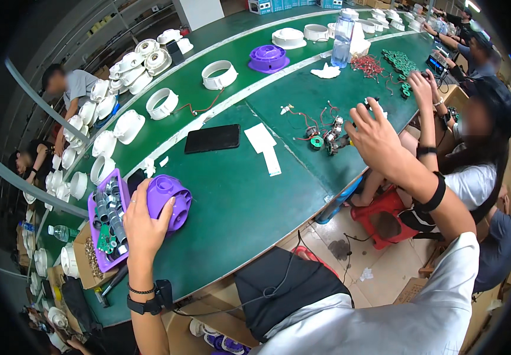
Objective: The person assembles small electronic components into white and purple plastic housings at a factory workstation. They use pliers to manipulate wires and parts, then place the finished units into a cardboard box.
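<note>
My left hand (144,223) grips a round purple plastic housing (171,202) with openings in its side, at the table's left part. Its thumb lies over the near side of the housing. My right hand (376,139) hovers at the right, beside a cluster of small motors (326,137) with red and black wires. The right fingers are apart and partly bent, and I see nothing between them. Next to my left hand stands a purple tray (97,218) with grey cylindrical motors and green circuit boards in it.
A black phone (212,138) and white paper slips (260,139) lie mid-table. Behind them run white rings (219,75) and another purple housing (268,58). A water bottle (343,39) stands far off. A co-worker's hands (424,89) are close at right; a red stool (379,222) stands below.
</note>
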### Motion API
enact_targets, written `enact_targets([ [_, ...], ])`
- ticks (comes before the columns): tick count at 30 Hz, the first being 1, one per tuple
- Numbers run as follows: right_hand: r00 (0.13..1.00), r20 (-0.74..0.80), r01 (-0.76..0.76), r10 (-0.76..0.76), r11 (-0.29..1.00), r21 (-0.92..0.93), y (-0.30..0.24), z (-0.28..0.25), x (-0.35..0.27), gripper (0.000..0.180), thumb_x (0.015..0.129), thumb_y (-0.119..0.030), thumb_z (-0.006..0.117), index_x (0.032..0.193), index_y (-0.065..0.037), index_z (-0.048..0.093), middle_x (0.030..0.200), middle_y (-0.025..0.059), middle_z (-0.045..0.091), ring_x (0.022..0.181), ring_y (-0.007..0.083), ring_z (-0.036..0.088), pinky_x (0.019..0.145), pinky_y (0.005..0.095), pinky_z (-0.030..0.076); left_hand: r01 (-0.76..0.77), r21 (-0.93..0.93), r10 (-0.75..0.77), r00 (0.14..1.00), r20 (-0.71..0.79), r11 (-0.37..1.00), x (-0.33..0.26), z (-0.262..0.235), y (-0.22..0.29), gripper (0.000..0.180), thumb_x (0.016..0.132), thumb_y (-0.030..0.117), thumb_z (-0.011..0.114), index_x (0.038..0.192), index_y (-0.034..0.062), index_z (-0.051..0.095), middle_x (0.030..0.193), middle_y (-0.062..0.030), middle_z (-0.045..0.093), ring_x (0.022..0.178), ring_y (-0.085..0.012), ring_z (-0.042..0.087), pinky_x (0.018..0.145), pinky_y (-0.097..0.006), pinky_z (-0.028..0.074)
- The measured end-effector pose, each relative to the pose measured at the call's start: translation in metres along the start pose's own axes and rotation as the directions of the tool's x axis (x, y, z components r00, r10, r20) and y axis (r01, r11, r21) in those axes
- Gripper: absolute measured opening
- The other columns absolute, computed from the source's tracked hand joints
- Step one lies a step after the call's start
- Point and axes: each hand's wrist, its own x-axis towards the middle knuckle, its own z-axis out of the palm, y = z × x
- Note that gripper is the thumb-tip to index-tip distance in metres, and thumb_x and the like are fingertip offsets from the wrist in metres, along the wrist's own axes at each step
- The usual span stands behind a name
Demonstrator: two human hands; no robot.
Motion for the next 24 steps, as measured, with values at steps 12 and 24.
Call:
enact_targets([
  [12,0.94,-0.012,-0.187,0.34,0.547,0.816,-0.123,-0.054,-0.01,0.061,0.067,-0.01,0.071,0.124,0.0,0.054,0.111,0.0196,0.049,0.11,0.0368,0.046,0.101,0.0518,0.03,0.284,-0.378,-0.303,0.953,0.011,0.881,0.026,0.007,-0.014,0.046,0.089,0.038,0.07,0.111,-0.0001,0.058,0.104,-0.0223,0.068,0.097,-0.0339,0.068,0.085,-0.041,0.051],
  [24,0.952,0.056,-0.188,0.3,0.434,0.881,-0.165,-0.041,0.008,0.058,0.069,-0.017,0.072,0.121,-0.001,0.055,0.11,0.0186,0.049,0.111,0.0382,0.045,0.103,0.0557,0.028,0.53,-0.846,-0.799,0.48,0.362,-0.065,0.203,0.131,-0.153,0.072,0.1,0.041,0.05,0.141,-0.009,0.019,0.135,-0.0317,0.047,0.11,-0.0352,0.064,0.086,-0.048,0.057],
])
